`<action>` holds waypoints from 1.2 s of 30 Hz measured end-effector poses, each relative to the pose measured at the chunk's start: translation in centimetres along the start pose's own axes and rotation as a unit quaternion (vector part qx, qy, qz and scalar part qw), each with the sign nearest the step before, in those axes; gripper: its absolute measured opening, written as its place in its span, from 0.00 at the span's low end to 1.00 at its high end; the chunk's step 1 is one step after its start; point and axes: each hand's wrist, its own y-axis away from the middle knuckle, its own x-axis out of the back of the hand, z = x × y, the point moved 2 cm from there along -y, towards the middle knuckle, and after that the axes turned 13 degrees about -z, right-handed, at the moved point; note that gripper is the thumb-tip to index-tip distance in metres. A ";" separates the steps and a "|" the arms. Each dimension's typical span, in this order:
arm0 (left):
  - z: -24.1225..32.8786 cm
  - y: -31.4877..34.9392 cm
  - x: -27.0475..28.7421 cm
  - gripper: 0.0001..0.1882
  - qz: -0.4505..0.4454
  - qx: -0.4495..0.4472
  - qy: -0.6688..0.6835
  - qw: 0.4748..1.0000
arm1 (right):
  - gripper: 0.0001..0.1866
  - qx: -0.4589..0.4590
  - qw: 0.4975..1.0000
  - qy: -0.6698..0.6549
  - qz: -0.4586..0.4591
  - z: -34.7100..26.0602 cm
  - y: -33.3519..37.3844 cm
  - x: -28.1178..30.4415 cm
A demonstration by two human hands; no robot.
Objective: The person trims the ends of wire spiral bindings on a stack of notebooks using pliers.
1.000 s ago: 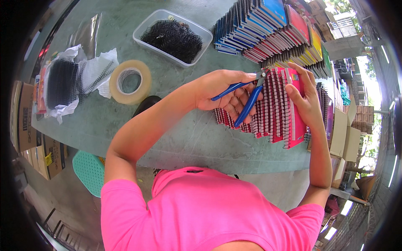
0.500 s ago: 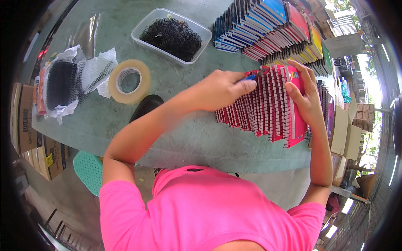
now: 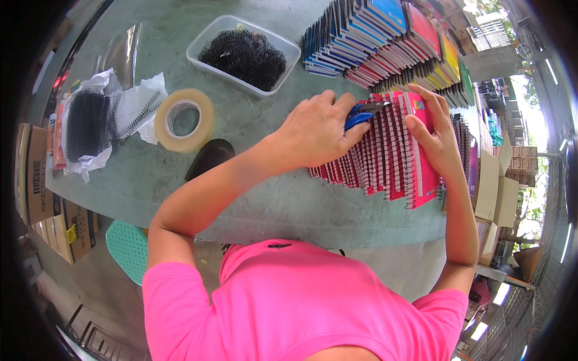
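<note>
My left hand (image 3: 318, 131) is closed around blue-handled pliers (image 3: 356, 115). Their dark jaws point right, at the far end of a row of pink-red spiral notebooks (image 3: 378, 155). Whether the tips touch a coil, I cannot tell. The notebooks stand packed face to face, with their coiled spines turned up toward me. At the right end of this row, my right hand (image 3: 438, 133) grips the outermost notebook (image 3: 426, 174), thumb near the spine and fingers over the cover.
A clear plastic tub (image 3: 265, 91) of black coils stands at the back. Beyond the pink row are rows of blue, red, yellow and green notebooks (image 3: 376, 42). A tape roll (image 3: 201, 120), a black object (image 3: 211, 157) and paper-wrapped coils (image 3: 90, 123) lie left. Open cartons (image 3: 490, 186) stand right.
My left hand has turned and shifted slightly left with the pliers, so more of their blue handles and jaws shows. My right hand keeps its place on the notebook.
</note>
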 end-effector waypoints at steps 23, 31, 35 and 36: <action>-0.1 2.6 1.6 0.27 -0.142 0.052 0.208 0.966 | 0.36 -0.006 0.999 0.016 -0.039 0.5 0.3 0.9; -9.1 11.1 -7.6 0.27 -0.015 0.229 -0.195 0.954 | 0.44 -0.064 0.981 0.176 -0.046 -2.4 1.9 0.3; -10.4 12.3 -10.0 0.28 0.031 0.141 -0.305 0.941 | 0.46 -0.062 0.979 0.193 -0.035 -1.3 1.5 0.4; -10.3 11.9 -10.1 0.29 0.052 0.116 -0.326 0.937 | 0.46 -0.061 0.980 0.187 -0.027 -1.4 1.4 0.3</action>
